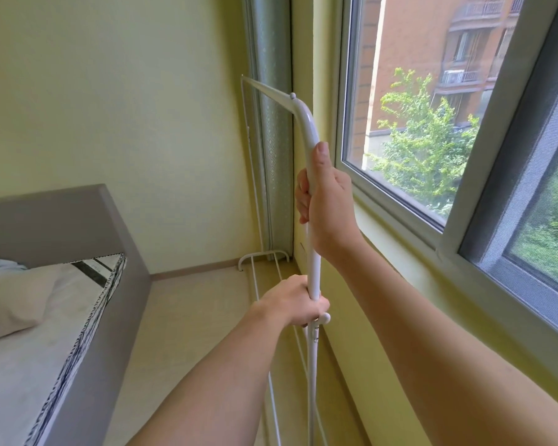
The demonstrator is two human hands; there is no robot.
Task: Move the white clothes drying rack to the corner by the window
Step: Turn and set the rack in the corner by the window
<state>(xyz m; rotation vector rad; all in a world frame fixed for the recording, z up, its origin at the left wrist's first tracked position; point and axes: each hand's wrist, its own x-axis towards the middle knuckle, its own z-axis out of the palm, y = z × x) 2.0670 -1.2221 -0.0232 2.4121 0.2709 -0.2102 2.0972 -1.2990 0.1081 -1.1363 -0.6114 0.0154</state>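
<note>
The white clothes drying rack (306,123) stands upright along the wall under the window (432,123). Its top bar runs back toward the corner, and its far foot rests on the floor beside the curtain. My right hand (324,201) grips the near vertical tube high up, thumb pointing up the tube. Lower on the same tube, my left hand (298,302) is closed around it just above a white knob. The rack's lower rails run along the floor by the wall.
A grey-framed bed (110,259) with a pillow and patterned mattress edge fills the left side. A strip of beige floor (190,317) lies between bed and rack. A folded green curtain (271,140) hangs in the corner.
</note>
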